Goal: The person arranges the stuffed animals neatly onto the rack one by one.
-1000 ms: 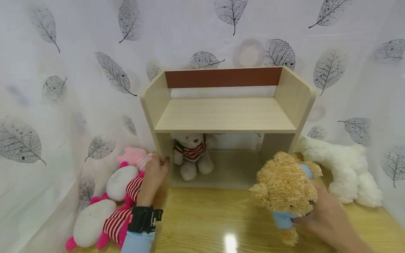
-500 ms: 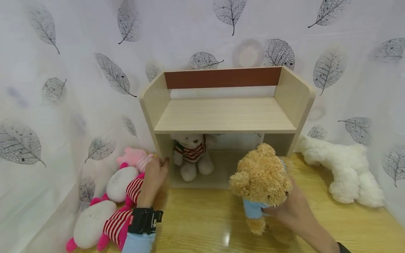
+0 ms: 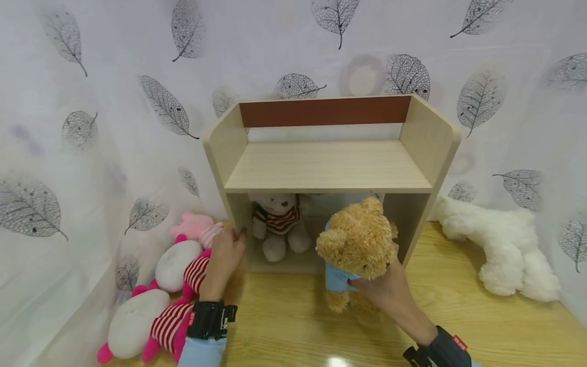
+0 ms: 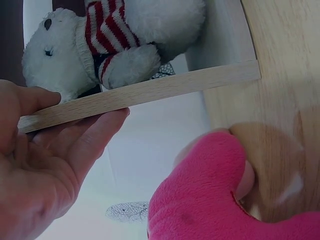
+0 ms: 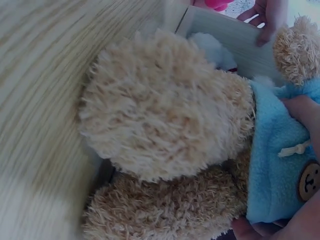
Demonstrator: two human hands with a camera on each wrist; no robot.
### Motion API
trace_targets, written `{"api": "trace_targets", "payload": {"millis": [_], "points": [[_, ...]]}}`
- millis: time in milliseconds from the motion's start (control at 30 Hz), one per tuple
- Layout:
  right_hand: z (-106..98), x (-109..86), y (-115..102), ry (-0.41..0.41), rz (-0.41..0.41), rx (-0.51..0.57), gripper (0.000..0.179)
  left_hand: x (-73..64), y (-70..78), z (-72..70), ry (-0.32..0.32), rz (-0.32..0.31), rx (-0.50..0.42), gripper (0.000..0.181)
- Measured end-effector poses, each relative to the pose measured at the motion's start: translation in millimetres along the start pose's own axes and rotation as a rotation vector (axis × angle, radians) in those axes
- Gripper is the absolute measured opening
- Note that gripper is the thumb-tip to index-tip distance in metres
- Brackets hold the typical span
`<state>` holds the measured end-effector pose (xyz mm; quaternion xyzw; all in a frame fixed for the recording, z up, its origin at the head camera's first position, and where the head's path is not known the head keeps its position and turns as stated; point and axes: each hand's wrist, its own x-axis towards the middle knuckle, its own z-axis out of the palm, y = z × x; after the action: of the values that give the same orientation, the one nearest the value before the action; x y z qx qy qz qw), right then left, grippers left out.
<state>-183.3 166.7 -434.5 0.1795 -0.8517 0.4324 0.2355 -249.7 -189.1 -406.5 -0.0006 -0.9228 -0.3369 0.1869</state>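
Note:
My right hand (image 3: 389, 289) grips a curly tan teddy bear (image 3: 356, 237) round its body, over its light blue hoodie (image 5: 277, 150). The bear stands upright before the right half of the small shelf's lower compartment, its legs close above the table. At the shelf's left side panel (image 4: 150, 92), my left hand (image 3: 223, 262) pinches the front edge, thumb inside and fingers outside. A white teddy bear (image 3: 277, 221) in a red-striped sweater sits inside the lower compartment at the left. The pale wooden shelf (image 3: 327, 165) has a brown back strip along its top.
Left of the shelf lie two pink-and-white plush toys (image 3: 133, 323) in striped clothes and a pink plush toy (image 3: 192, 227). A white fluffy plush (image 3: 502, 244) lies on the right of the wooden table (image 3: 284, 321). A leaf-patterned curtain (image 3: 114, 61) hangs behind.
My right hand has carried the tan teddy bear leftward, from the right of the shelf to the front of its lower compartment. My left hand stays on the side panel.

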Motion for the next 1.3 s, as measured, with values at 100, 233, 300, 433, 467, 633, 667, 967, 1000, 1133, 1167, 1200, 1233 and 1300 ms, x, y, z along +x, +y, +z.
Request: {"api": "trace_targets", "payload": {"millis": [100,233,300,433,467,633,667,967,1000,1133,1167,1200,1233,1300], "points": [[7.9,6.8,1.1,-0.009,0.014,-0.016,0.086,-1.1,0.5,-0.4,0.000,-0.009,-0.005,0.038],[16.3,12.9,1.6,0.004,0.130,-0.037,0.088,-2.1,-0.9,0.0,0.004,-0.006,-0.011,0.038],[19.8,16.4,2.4,0.013,0.167,-0.015,0.094,-2.4,-1.5,-0.1,0.008,0.000,-0.008,0.038],[24.4,25.6,5.0,0.003,0.214,0.065,0.107,-2.8,-1.6,-0.6,0.006,-0.003,-0.011,0.037],[25.3,27.8,6.0,-0.002,0.230,0.071,0.108,-3.0,-1.5,-0.8,0.003,-0.005,-0.014,0.037],[32.6,41.5,11.8,-0.017,0.316,0.085,0.118,-3.0,-1.7,-0.5,-0.008,-0.016,-0.019,0.036],[34.6,44.6,13.1,-0.011,0.329,0.086,0.119,-2.8,-1.9,-0.5,-0.008,-0.016,-0.019,0.036],[53.6,72.6,22.6,0.075,0.427,-0.008,0.126,-3.3,-3.1,0.5,0.008,0.022,-0.057,0.041],[55.0,75.4,23.4,0.082,0.432,-0.011,0.125,-3.2,-3.8,1.0,0.012,0.026,-0.061,0.042],[59.1,87.1,28.4,0.115,0.461,0.018,0.127,-2.0,-4.4,2.2,0.027,0.044,-0.065,0.041],[60.2,90.0,30.3,0.127,0.475,0.028,0.127,-1.7,-4.2,2.1,0.024,0.044,-0.065,0.042],[61.4,92.5,32.2,0.136,0.486,0.033,0.126,-1.2,-4.1,2.1,0.019,0.042,-0.065,0.043],[62.7,94.8,34.1,0.145,0.491,0.039,0.124,-1.0,-3.4,1.7,0.013,0.040,-0.067,0.043],[65.6,98.8,38.5,0.166,0.485,0.041,0.118,-0.5,-2.7,1.5,0.001,0.031,-0.067,0.045]]}}
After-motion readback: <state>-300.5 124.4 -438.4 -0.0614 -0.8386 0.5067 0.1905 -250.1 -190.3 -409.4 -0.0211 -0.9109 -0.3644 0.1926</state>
